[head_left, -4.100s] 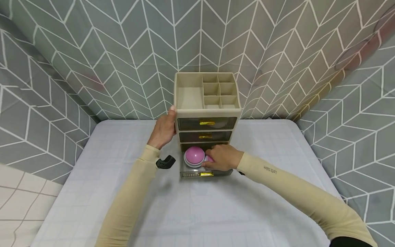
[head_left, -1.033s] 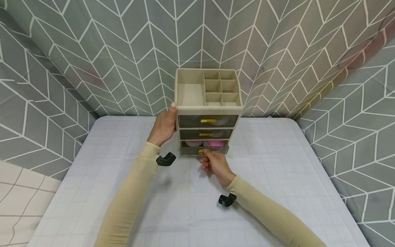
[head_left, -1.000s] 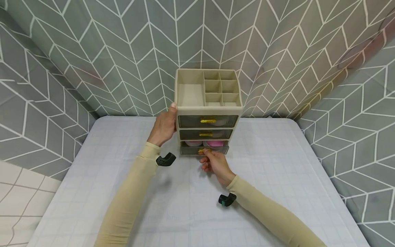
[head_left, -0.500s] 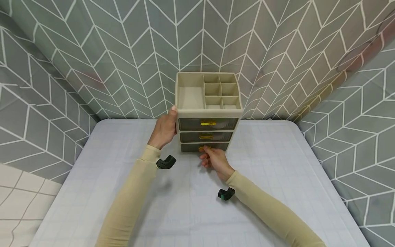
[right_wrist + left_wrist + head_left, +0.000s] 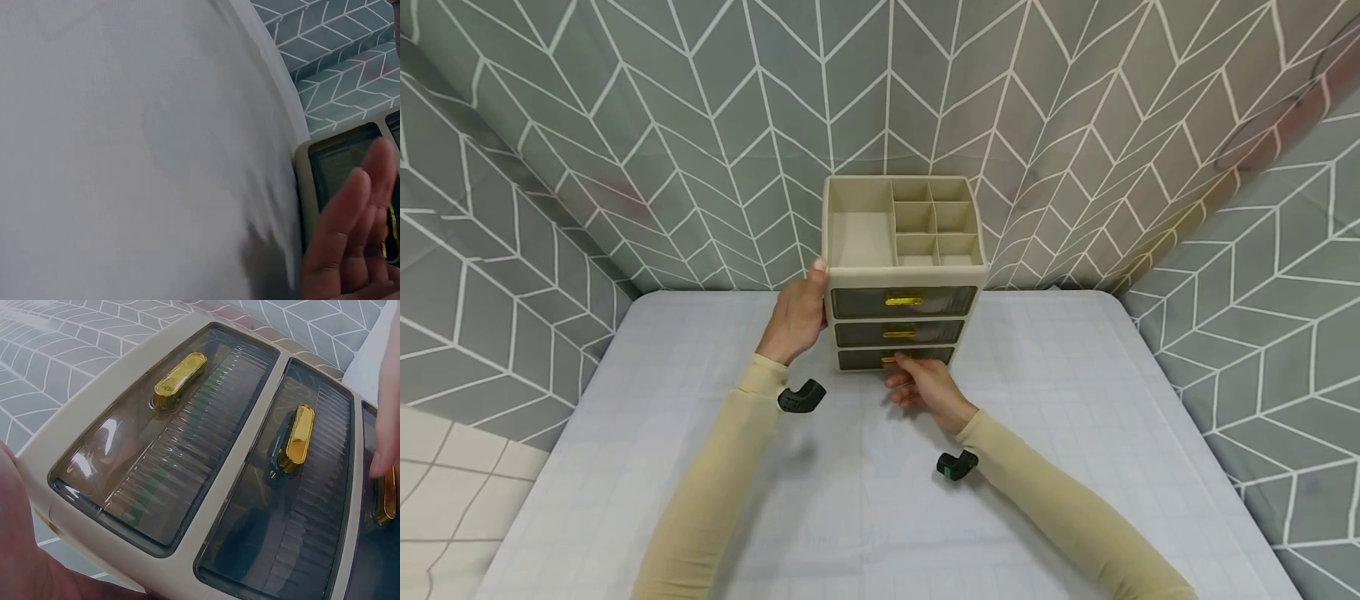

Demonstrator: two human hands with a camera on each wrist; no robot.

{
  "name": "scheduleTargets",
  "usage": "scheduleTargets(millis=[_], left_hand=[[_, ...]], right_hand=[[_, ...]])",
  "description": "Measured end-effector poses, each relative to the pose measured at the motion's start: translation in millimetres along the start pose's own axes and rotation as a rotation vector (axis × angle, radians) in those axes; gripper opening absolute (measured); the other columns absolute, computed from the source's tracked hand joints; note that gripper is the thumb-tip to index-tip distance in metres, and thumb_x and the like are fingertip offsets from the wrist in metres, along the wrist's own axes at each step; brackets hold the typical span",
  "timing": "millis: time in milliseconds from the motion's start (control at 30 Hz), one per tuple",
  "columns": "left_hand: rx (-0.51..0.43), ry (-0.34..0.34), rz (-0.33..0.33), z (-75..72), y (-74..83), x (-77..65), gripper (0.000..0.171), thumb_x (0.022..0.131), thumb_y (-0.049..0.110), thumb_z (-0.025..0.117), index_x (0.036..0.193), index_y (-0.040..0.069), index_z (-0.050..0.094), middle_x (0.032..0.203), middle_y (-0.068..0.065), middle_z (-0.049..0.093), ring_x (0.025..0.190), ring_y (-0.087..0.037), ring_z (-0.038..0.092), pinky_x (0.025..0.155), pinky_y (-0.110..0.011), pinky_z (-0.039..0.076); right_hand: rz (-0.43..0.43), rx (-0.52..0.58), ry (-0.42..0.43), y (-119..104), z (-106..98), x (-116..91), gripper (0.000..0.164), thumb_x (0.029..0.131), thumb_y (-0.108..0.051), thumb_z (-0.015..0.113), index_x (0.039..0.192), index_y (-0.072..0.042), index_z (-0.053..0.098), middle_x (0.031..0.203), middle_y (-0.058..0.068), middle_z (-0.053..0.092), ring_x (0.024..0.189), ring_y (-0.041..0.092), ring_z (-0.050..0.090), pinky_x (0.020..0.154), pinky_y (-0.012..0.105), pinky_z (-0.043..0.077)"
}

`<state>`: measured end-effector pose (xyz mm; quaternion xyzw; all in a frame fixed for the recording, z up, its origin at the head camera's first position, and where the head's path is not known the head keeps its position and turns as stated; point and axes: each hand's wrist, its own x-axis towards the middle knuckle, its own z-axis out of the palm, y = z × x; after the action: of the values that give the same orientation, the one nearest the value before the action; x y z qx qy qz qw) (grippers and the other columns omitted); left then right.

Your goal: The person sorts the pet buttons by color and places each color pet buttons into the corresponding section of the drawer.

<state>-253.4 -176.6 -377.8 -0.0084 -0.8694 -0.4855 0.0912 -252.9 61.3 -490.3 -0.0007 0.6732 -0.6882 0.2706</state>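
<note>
A beige drawer organizer (image 5: 904, 272) with three smoky see-through drawers stands upright on the white cloth. All its drawers are in. My left hand (image 5: 796, 318) holds its left side, thumb up at the front edge below the top tray; the other fingers are mostly hidden. At the bottom drawer (image 5: 859, 360), my right hand (image 5: 934, 392) has its thumb on the gold handle (image 5: 389, 495), the other fingers bent loosely below. In the right wrist view, the fingers (image 5: 344, 219) stand close in front of the drawer front.
The organizer's top has one large compartment (image 5: 859, 237) and several small ones (image 5: 953, 218). Behind hangs a grey curtain (image 5: 700, 125) with white zigzag lines, and another grey panel (image 5: 1285, 275) is at the right. The cloth-covered table (image 5: 865, 500) ends near the curtain.
Four seconds ago my right hand was among round pink-lidded containers in the pulled-out bottom drawer. It then pushed that drawer in, hiding them. My left hand has stayed on the organizer's side.
</note>
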Motion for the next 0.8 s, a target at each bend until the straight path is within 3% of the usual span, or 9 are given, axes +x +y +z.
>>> scheduleTargets(millis=[133, 333, 500, 633, 733, 800], left_hand=[[0.017, 0.006, 0.004, -0.5, 0.4, 0.2, 0.09, 0.104, 0.077, 0.012, 0.072, 0.008, 0.06, 0.061, -0.003, 0.051, 0.057, -0.021, 0.049, 0.057, -0.034, 0.037], [0.038, -0.001, 0.005, -0.8, 0.9, -1.5, 0.095, 0.102, 0.079, 0.008, 0.075, 0.006, 0.062, 0.064, -0.006, 0.052, 0.058, -0.023, 0.05, 0.058, -0.035, 0.039], [0.068, -0.014, -0.015, -4.2, 0.5, -3.1, 0.096, 0.103, 0.079, 0.006, 0.082, 0.006, 0.065, 0.072, -0.011, 0.058, 0.064, -0.024, 0.053, 0.062, -0.036, 0.041], [0.101, -0.061, -0.06, -11.1, -1.7, -1.2, 0.096, 0.105, 0.076, 0.007, 0.1, 0.003, 0.069, 0.087, -0.018, 0.067, 0.076, -0.028, 0.062, 0.07, -0.038, 0.045], [0.133, -0.088, -0.113, -21.2, -5.7, -2.8, 0.098, 0.104, 0.077, 0.006, 0.124, 0.003, 0.067, 0.104, -0.023, 0.071, 0.093, -0.035, 0.067, 0.082, -0.045, 0.049], [0.179, -0.059, -0.116, -31.2, -11.1, -6.3, 0.095, 0.106, 0.075, 0.008, 0.137, 0.003, 0.062, 0.117, -0.026, 0.07, 0.107, -0.041, 0.067, 0.092, -0.053, 0.05]], right_hand=[[-0.04, -0.165, -0.079, -8.1, -11.8, -12.9, 0.052, 0.112, -0.036, 0.053, 0.138, 0.009, 0.062, 0.091, 0.004, 0.077, 0.067, 0.009, 0.071, 0.065, 0.027, 0.059], [-0.172, -0.555, -0.212, -23.3, -40.7, -43.6, 0.043, 0.11, -0.031, 0.058, 0.133, 0.004, 0.067, 0.106, 0.015, 0.08, 0.08, 0.022, 0.079, 0.072, 0.043, 0.062], [-0.304, -0.785, -0.293, -39.4, -71.9, -68.5, 0.037, 0.109, -0.026, 0.061, 0.128, 0.004, 0.069, 0.111, 0.019, 0.078, 0.083, 0.028, 0.08, 0.07, 0.032, 0.06], [-0.32, -0.9, -0.237, -60.0, -106.7, -83.4, 0.036, 0.108, -0.027, 0.064, 0.13, 0.002, 0.069, 0.116, 0.017, 0.077, 0.085, 0.029, 0.079, 0.07, 0.027, 0.058], [-0.324, -0.989, -0.131, -77.2, -134.8, -92.8, 0.035, 0.109, -0.028, 0.063, 0.131, -0.003, 0.07, 0.118, 0.012, 0.077, 0.085, 0.022, 0.079, 0.07, 0.027, 0.058], [-0.343, -1.056, -0.052, -86.7, -153.7, -98.5, 0.033, 0.109, -0.028, 0.063, 0.13, -0.005, 0.071, 0.114, 0.009, 0.078, 0.083, 0.017, 0.077, 0.071, 0.028, 0.056]])
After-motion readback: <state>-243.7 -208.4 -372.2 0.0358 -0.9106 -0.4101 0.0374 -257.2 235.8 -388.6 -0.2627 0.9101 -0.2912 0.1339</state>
